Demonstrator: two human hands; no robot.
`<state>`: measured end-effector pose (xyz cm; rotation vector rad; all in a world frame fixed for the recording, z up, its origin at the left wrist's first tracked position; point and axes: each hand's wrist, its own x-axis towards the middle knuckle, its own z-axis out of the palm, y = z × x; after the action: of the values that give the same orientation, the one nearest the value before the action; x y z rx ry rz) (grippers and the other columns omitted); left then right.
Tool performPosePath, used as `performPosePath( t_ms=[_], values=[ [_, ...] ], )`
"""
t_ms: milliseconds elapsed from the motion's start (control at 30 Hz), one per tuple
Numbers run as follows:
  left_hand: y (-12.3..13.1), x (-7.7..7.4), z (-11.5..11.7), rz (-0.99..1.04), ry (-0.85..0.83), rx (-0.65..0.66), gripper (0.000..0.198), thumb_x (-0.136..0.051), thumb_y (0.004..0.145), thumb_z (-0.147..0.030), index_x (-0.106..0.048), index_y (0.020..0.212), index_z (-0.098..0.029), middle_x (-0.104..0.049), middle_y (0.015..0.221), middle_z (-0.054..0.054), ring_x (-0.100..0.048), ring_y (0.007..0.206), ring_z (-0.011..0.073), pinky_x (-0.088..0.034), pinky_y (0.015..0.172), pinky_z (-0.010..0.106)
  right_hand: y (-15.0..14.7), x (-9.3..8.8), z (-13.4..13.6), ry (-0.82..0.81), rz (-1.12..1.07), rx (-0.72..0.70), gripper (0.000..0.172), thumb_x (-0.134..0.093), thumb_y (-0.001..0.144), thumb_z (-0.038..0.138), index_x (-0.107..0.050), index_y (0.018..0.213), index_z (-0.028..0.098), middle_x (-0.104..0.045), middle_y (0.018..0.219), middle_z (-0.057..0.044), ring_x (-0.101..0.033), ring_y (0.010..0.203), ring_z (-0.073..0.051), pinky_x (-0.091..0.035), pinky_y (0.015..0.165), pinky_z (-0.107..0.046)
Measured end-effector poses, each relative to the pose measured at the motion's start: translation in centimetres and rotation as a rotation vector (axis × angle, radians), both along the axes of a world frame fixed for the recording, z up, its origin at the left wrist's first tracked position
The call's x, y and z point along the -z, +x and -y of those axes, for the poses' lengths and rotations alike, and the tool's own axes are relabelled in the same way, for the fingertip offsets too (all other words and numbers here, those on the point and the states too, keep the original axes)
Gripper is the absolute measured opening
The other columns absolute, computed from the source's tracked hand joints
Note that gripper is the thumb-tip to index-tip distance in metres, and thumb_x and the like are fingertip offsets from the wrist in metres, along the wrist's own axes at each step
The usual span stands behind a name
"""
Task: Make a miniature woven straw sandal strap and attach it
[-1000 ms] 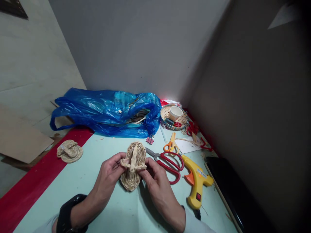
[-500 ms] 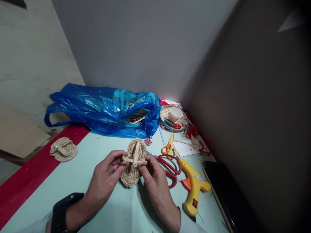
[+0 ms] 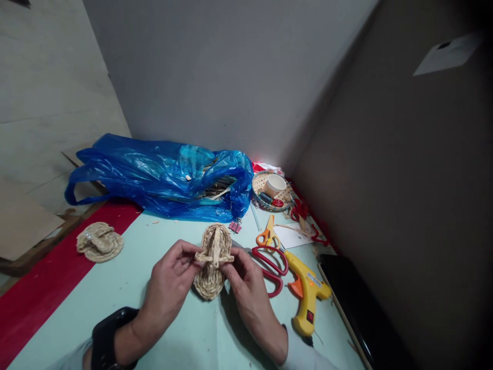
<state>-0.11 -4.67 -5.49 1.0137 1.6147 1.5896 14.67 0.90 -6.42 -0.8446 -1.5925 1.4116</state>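
Note:
Between my two hands is a small woven straw sandal (image 3: 210, 285), its sole made of coiled braid. One strap runs lengthwise down its upper part, and another crosses it. My left hand (image 3: 173, 277) pinches the left end of the cross strap and the sole's edge. On the other side, my right hand (image 3: 248, 282) grips the right end the same way. A second woven straw piece (image 3: 103, 244), also with a strap, lies far left on the red strip. Close to my right hand are red-handled scissors (image 3: 273, 282).
A blue plastic bag (image 3: 154, 169) holding dark sticks lies at the back. Right of me are a yellow glue gun (image 3: 308, 298), orange scissors (image 3: 267, 236) and a black flat device (image 3: 358, 303). A woven basket (image 3: 262, 180) holds a white cup (image 3: 275, 184). A pink binder clip (image 3: 235, 226) sits mid-table.
The sandal has turned slightly more upright, and both hands keep their hold on it. The whole view has shifted a little.

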Motion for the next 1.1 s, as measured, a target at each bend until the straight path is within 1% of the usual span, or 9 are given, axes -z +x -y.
performPosePath(
  t_ms=[100,233,367,500,600,700,867,1000,1100],
  values=[
    [0.0,0.0,0.2,-0.017,-0.001,0.053,0.014,-0.071,0.079,-0.026,-0.059,0.086,-0.022,-0.068,0.084,0.000,-0.071,0.084,0.0205,-0.057,0.076,0.030,0.1,-0.2,-0.1,0.027,0.023,0.000,0.015,-0.059,0.089,0.022,-0.066,0.100,0.017,-0.074,0.095,-0.005,-0.066,0.085,-0.019,-0.051,0.077,-0.029],
    [0.1,-0.3,0.4,-0.014,0.009,0.124,0.025,-0.073,0.077,-0.022,-0.058,0.097,-0.023,-0.068,0.094,0.001,-0.070,0.095,0.0209,-0.055,0.085,0.030,0.2,-0.5,-0.1,0.073,0.061,0.000,0.015,-0.057,0.090,0.021,-0.065,0.101,0.016,-0.074,0.097,-0.006,-0.067,0.088,-0.020,-0.051,0.078,-0.030],
    [0.0,-0.2,0.4,0.031,0.037,0.112,0.023,-0.068,0.078,-0.021,-0.053,0.095,-0.023,-0.065,0.091,0.000,-0.069,0.091,0.0197,-0.054,0.081,0.029,0.2,-0.8,0.0,0.114,0.100,-0.022,0.016,-0.057,0.090,0.022,-0.065,0.103,0.016,-0.074,0.102,-0.007,-0.068,0.089,-0.020,-0.051,0.080,-0.030],
    [-0.2,0.1,0.2,0.119,0.023,0.137,0.039,-0.067,0.079,-0.020,-0.048,0.112,-0.024,-0.070,0.098,0.002,-0.070,0.089,0.0202,-0.054,0.078,0.030,0.2,-0.8,0.2,0.126,0.153,-0.039,0.015,-0.057,0.090,0.020,-0.066,0.102,0.017,-0.074,0.099,-0.006,-0.067,0.087,-0.020,-0.051,0.078,-0.030],
    [-0.3,0.2,0.0,0.181,-0.033,0.223,0.034,-0.069,0.075,-0.020,-0.058,0.107,-0.019,-0.075,0.099,0.006,-0.071,0.091,0.0249,-0.055,0.078,0.033,0.4,-0.7,0.5,0.119,0.185,-0.070,0.014,-0.058,0.090,0.019,-0.067,0.101,0.017,-0.074,0.096,-0.006,-0.067,0.084,-0.020,-0.051,0.077,-0.030],
    [-0.4,0.3,-0.2,0.212,-0.076,0.255,0.029,-0.070,0.074,-0.021,-0.064,0.102,-0.017,-0.076,0.102,0.007,-0.070,0.098,0.0281,-0.054,0.080,0.034,0.6,-0.7,0.7,0.114,0.214,-0.093,0.013,-0.059,0.091,0.019,-0.067,0.101,0.017,-0.074,0.093,-0.005,-0.067,0.082,-0.019,-0.050,0.076,-0.030],
    [-0.9,0.5,0.2,0.215,-0.098,0.197,0.043,-0.073,0.077,-0.027,-0.056,0.116,-0.021,-0.070,0.112,0.007,-0.065,0.106,0.0271,-0.051,0.085,0.033,0.8,-0.9,0.5,0.105,0.239,-0.067,0.013,-0.058,0.092,0.020,-0.066,0.101,0.016,-0.073,0.090,-0.006,-0.067,0.080,-0.019,-0.050,0.073,-0.029],
    [-1.7,0.1,0.9,0.112,-0.021,0.085,0.028,-0.065,0.089,-0.033,-0.058,0.115,-0.028,-0.063,0.117,0.002,-0.058,0.112,0.0217,-0.046,0.091,0.027,1.0,-1.3,0.3,0.109,0.269,-0.015,0.013,-0.057,0.092,0.020,-0.065,0.100,0.015,-0.072,0.087,-0.005,-0.065,0.075,-0.018,-0.049,0.068,-0.029],
    [-2.0,-0.6,1.3,-0.039,0.047,0.033,0.012,-0.061,0.092,-0.033,-0.068,0.101,-0.028,-0.062,0.113,0.001,-0.055,0.112,0.0201,-0.043,0.092,0.023,1.2,-1.3,0.4,0.155,0.283,-0.014,0.013,-0.056,0.092,0.019,-0.065,0.100,0.014,-0.071,0.084,-0.005,-0.063,0.072,-0.017,-0.048,0.067,-0.028]
  ],
)
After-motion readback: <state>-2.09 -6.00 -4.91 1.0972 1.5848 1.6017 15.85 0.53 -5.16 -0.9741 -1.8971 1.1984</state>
